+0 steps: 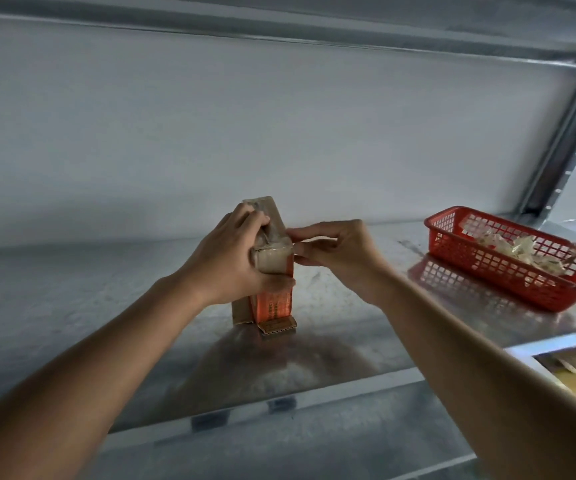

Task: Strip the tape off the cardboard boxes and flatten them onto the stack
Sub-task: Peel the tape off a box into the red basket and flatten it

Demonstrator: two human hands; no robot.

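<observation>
left grip (231, 258) holds box (272, 303) | right grip (338, 251) maybe pinching tape | basket (508, 271) right

A box (272, 299) is stood on the shelf (106, 299); a basket (508, 268) of tape scraps (518, 251) is set far right.

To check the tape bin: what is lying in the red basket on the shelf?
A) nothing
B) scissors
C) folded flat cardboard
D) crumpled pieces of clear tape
D: the red basket on the right of the metal shelf holds crumpled pieces of clear tape.
</observation>
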